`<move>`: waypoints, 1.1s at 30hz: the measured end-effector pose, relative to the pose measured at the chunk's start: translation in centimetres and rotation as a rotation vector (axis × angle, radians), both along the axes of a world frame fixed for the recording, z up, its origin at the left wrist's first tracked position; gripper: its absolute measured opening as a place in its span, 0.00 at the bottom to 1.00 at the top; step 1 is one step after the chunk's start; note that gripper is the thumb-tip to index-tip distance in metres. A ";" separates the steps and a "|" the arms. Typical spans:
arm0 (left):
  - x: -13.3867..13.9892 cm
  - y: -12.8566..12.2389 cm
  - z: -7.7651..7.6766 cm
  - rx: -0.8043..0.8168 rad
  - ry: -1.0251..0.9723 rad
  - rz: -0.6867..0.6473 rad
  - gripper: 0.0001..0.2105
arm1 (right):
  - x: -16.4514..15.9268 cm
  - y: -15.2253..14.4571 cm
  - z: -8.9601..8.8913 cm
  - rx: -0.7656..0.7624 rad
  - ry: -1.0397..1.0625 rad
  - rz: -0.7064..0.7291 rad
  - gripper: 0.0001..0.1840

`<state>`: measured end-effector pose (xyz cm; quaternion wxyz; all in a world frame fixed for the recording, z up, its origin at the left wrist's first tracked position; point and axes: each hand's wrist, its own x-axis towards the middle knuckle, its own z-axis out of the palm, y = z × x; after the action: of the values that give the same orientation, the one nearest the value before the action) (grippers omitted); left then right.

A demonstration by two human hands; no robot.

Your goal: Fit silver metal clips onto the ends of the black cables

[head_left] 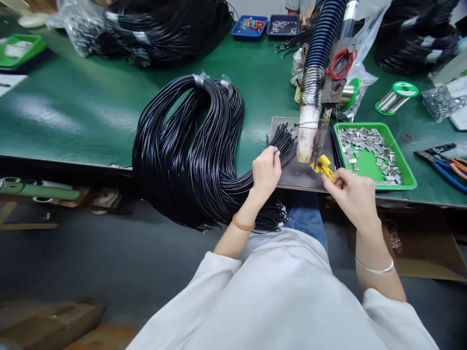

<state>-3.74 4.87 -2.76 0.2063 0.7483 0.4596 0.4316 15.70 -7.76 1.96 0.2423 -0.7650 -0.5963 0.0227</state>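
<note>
My left hand (267, 171) is closed over the end of a thick bundle of black cables (215, 141); what its fingertips pinch is hidden. Stripped cable ends (282, 137) fan out just beyond it on a dark board (301, 177). Between thumb and fingers, my right hand (350, 194) grips a small yellow clip (322, 166). That clip sits just under the tip of a slanted metal soldering tool (323, 131). Whether anything is clamped in it is too small to tell. Right of the board, a green tray (410, 170) holds many small metal USB connectors (365, 140).
A ribbed extraction hose (324, 39) comes down over the board. Solder spools (397, 98) and pliers (443, 163) are on the right. More cable coils (171, 29) and blue trays (250, 27) lie at the back. The green table's front edge (65, 163) runs before me.
</note>
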 end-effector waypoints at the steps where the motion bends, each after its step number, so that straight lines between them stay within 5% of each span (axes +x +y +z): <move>1: -0.1 0.2 0.1 -0.055 -0.140 0.022 0.05 | -0.1 -0.2 0.0 0.042 0.057 0.030 0.17; 6: -1.1 0.4 1.0 -0.351 -0.820 0.006 0.10 | -0.4 -1.3 0.0 0.061 0.270 0.184 0.16; 11: -1.5 0.5 1.3 -0.373 -0.916 -0.036 0.13 | -0.1 -2.2 0.3 0.287 0.091 0.067 0.14; 14: -1.2 0.3 1.0 -0.314 -0.796 0.002 0.16 | 0.0 -2.3 0.5 0.292 0.002 0.167 0.13; 18: -0.9 0.0 0.5 -0.202 -0.536 0.028 0.13 | 0.3 -2.6 0.5 0.062 -0.172 0.338 0.17; 25: -0.7 -1.1 0.4 0.115 0.125 -0.039 0.08 | 1.5 -1.1 0.2 0.024 -0.339 0.114 0.17; 30: -0.9 -1.6 0.5 0.178 0.372 -0.085 0.08 | 1.2 -2.3 2.4 0.208 0.072 0.077 0.08; 33: -0.8 -1.5 0.7 0.168 0.421 -0.101 0.06 | 1.1 -4.7 4.3 0.216 0.343 0.135 0.16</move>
<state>-4.50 3.35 -2.04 0.0643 0.8583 0.4169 0.2921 16.81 -12.48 6.26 0.4190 -0.6779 -0.5950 0.1047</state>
